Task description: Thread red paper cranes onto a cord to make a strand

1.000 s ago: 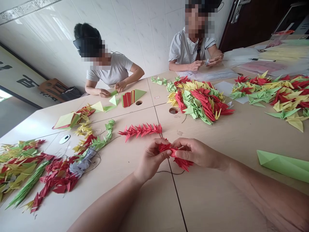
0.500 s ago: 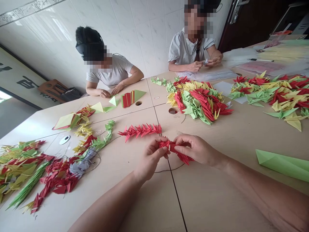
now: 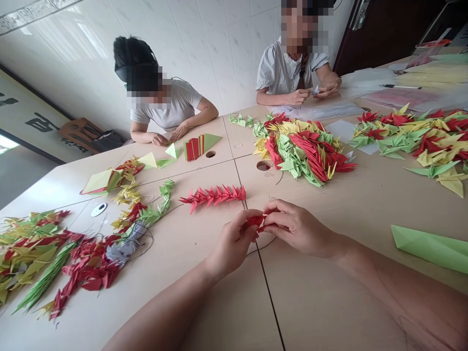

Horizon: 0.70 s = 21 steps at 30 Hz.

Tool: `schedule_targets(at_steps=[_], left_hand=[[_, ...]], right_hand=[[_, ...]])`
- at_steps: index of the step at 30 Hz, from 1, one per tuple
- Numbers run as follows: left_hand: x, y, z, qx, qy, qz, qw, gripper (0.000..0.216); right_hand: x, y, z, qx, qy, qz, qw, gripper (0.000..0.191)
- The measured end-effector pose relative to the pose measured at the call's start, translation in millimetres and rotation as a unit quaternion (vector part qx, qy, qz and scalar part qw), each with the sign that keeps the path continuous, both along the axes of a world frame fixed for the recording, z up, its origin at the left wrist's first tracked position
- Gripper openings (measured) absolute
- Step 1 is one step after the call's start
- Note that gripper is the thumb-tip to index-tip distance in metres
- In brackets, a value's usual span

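My left hand point(image 3: 231, 241) is closed on red folded paper cranes point(image 3: 255, 222), which are largely hidden by my fingers. From the right, my right hand point(image 3: 298, 228) meets it, thumb and fingers pinched together at the edge of the same red paper. A dark thread point(image 3: 263, 247) curves down below my hands over the seam between the tabletops. Just beyond my left hand lies a row of red paper cranes point(image 3: 214, 196), packed together on the table point(image 3: 204, 312).
A heap of coloured cranes point(image 3: 305, 148) lies ahead, with more cranes point(image 3: 424, 139) to the right and strung cranes point(image 3: 91, 263) to the left. Green folded paper point(image 3: 431, 247) rests near my right forearm. Two people point(image 3: 164, 105) sit opposite, hands on paper.
The red cranes that hung below my right hand are now out of sight, gathered between my hands. My right fingers have drawn to a tighter pinch. The view has shifted slightly.
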<state>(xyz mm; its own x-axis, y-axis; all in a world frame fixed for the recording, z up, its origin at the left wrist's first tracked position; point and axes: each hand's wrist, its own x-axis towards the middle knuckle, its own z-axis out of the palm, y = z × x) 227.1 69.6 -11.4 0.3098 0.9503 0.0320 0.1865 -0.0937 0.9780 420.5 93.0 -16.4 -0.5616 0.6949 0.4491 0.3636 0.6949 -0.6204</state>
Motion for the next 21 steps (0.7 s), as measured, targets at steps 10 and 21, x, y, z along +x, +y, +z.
schedule_targets(at_steps=[10,21], left_hand=[[2.1,-3.0,-6.1,0.176,0.119,-0.039,0.976,0.028],[3.6,-2.7,-7.4,0.141,0.112,0.024,0.983,0.032]], right_hand=[[-3.7,-3.0,3.5,-0.025,0.004,-0.036,0.999,0.014],[-3.1,-1.4,1.4,-0.044,0.048,-0.011,0.998,0.007]])
